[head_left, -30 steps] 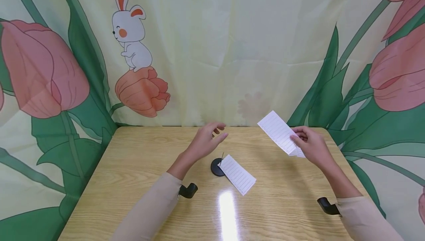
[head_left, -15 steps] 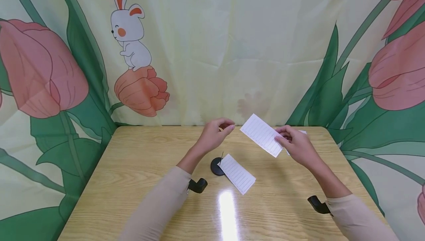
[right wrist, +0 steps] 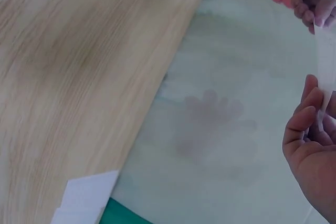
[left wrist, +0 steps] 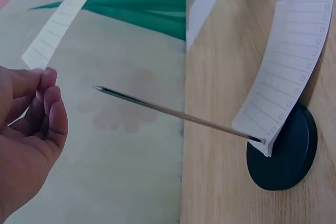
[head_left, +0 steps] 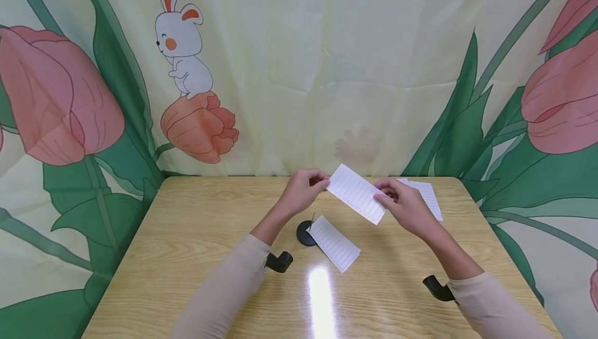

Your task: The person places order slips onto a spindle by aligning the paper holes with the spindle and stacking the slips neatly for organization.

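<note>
A white lined paper slip (head_left: pixel 356 193) is held up above the table between both hands. My left hand (head_left: pixel 303 191) pinches its left corner between thumb and forefinger, as the left wrist view also shows. The right hand (head_left: pixel 403 203) grips the slip's other end. Below them stands a bill spike with a round black base (head_left: pixel 305 235) and a thin upright metal rod (left wrist: pixel 173 113). Several lined slips (head_left: pixel 334 244) are pierced on the spike near its base and slant out toward the front right.
More white slips (head_left: pixel 427 196) lie at the table's back right, partly behind the right hand. A wooden table (head_left: pixel 196 235) reaches back to a printed curtain (head_left: pixel 289 69). Black wrist mounts (head_left: pixel 279 262) stick out from both sleeves.
The right hand has moved left with the slip, away from the slips at the back right. My left hand has moved slightly right and now pinches the slip's near corner.
</note>
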Available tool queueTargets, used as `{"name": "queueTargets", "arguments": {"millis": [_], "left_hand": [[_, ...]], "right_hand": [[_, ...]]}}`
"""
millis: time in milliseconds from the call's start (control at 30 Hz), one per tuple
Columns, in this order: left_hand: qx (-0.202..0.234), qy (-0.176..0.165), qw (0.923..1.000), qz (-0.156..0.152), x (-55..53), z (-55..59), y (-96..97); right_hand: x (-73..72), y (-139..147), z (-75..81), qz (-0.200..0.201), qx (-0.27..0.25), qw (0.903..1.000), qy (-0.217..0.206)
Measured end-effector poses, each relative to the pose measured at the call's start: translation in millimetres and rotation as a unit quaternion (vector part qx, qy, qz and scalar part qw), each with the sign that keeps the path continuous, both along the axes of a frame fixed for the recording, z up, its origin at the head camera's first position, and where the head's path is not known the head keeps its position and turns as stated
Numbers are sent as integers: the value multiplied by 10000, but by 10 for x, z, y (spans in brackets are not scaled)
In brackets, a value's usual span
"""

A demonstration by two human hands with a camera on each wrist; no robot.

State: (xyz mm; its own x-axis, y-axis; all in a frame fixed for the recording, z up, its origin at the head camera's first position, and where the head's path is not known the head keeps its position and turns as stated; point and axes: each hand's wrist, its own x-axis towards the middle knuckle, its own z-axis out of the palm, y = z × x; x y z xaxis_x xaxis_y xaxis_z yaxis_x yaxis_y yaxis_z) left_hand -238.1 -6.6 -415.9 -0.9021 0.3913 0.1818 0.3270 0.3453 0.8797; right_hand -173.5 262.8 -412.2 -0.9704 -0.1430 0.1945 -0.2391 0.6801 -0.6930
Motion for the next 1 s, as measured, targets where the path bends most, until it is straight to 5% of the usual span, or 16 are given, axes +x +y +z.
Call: {"name": "queueTargets", "arguments": {"millis": [1000], "left_hand": [[-514,-341,9975,-335,211,-167,-309]], "right_hand": [[228,-260,-318,243,-424,9973,-547]]}}
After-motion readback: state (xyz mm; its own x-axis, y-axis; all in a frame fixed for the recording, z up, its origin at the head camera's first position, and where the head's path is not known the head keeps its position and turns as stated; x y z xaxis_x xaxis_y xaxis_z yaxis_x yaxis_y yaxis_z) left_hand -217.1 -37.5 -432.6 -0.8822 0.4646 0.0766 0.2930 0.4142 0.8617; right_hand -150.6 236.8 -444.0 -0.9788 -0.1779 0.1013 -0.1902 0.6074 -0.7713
